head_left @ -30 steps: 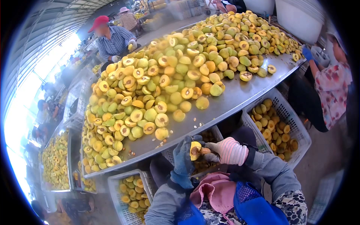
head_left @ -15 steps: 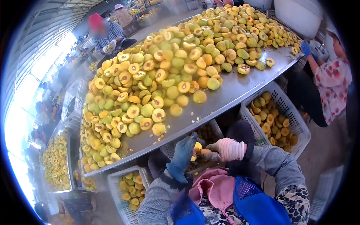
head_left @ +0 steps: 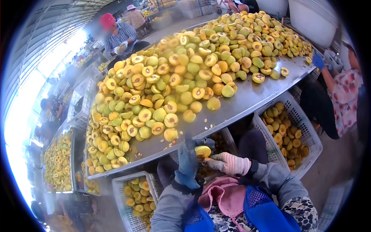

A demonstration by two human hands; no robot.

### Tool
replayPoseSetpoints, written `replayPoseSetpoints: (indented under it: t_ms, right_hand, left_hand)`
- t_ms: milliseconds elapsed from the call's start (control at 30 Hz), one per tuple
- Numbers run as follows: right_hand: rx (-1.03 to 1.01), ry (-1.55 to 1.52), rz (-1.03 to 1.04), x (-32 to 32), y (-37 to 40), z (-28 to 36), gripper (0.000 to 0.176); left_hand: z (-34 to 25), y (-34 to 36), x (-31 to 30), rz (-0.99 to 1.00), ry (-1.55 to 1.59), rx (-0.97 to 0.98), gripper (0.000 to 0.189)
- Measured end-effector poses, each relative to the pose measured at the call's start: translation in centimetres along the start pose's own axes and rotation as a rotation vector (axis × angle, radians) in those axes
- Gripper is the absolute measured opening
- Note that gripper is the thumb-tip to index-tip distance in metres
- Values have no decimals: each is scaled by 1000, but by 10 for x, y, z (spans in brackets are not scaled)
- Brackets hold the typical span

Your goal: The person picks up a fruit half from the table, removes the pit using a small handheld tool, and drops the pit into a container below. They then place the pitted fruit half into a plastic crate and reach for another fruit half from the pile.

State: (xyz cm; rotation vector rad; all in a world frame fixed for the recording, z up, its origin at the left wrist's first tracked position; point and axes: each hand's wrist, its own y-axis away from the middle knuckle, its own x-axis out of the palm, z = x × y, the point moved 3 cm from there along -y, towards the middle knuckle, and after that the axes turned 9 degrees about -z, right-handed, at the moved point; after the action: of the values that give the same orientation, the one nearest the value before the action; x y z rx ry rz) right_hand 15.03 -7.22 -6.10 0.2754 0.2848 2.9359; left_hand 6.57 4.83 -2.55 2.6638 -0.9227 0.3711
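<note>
My left hand [head_left: 188,158], in a blue-grey glove, holds a halved yellow fruit [head_left: 202,151] over my lap. Its cut face with a brown centre shows. My right hand [head_left: 232,164], in a pink-striped glove with grey fingertips, is closed against the fruit's lower edge. It seems to grip a small brownish tool, mostly hidden by the fingers. Just beyond my hands runs the edge of a metal table [head_left: 247,104], heaped with halved yellow-green fruit [head_left: 154,89]. Loose pits lie near that edge.
Crates of fruit stand at the right [head_left: 308,133] and lower left [head_left: 127,212]; another crate [head_left: 228,140] sits under my hands. A person [head_left: 346,92] sits at right, another [head_left: 123,36] across the table. White tubs [head_left: 313,23] stand at back right.
The view has shifted, so the table and crates appear slightly lower and to the right. The fruit in my left hand now shows more of its cut face; both hands remain close together.
</note>
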Motion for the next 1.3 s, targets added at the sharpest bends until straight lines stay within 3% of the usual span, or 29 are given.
replayPoseSetpoints:
  t_ms: [67,167,200,233,300,367,400,433,533,667,733,833,933,1033,1100,1167,1233,1300]
  right_hand:
    - [2,-44,49,4,-3,-5,38]
    - [223,-296,200,21,10,5,42]
    - [316,-384,223,26,14,11,44]
    - [410,-467,238,30,18,16,45]
    - [399,-287,277,25,11,-10,44]
    - [254,113,190,3,1,-14,41]
    - [202,314,141,-9,-4,-16,41]
    - [71,753,84,-20,-14,-23,41]
    - [61,1015,-98,-37,-25,-45,53]
    - [34,1190,-4,-26,-26,-35,42]
    - [63,1106,-26,-25,-25,-37,41]
    - [24,997,-164,-30,-29,-43,52]
    - [116,1230,73,-30,-25,-40,42]
    - [33,1132,-147,-39,-24,-25,43]
    - [-185,910,-270,-39,-16,-6,49]
    - [-441,633,-436,-26,-9,11,53]
    - [-337,571,-358,-11,-6,26,53]
    - [-329,549,-342,0,-5,26,52]
  left_hand:
    - [-12,3,1,93,-260,207,78]
    - [-2,11,2,311,359,-69,71]
    - [-6,19,4,157,644,-277,64]
    - [-9,23,-6,-66,589,-221,61]
    - [-20,34,-38,-513,461,-103,56]
    - [0,45,-142,-532,339,140,47]
    - [-1,60,-205,-638,-222,174,42]
    - [-9,71,-246,-711,-796,193,39]
    - [-36,73,-237,-845,-1471,584,35]
    - [-27,-33,-157,-501,-1556,774,53]
    - [-27,-87,-114,-292,-1583,335,60]
    - [-5,-124,-108,-279,-1682,223,63]
    - [-19,-117,-114,-179,-1296,-15,52]
    - [-23,-90,-126,-205,-207,-97,46]
    - [-43,-55,-100,-64,-790,448,45]
    - [-48,-32,-75,-48,-780,442,44]
    - [-56,-12,-52,8,-877,554,41]
    - [-26,-6,-46,-50,-579,618,40]
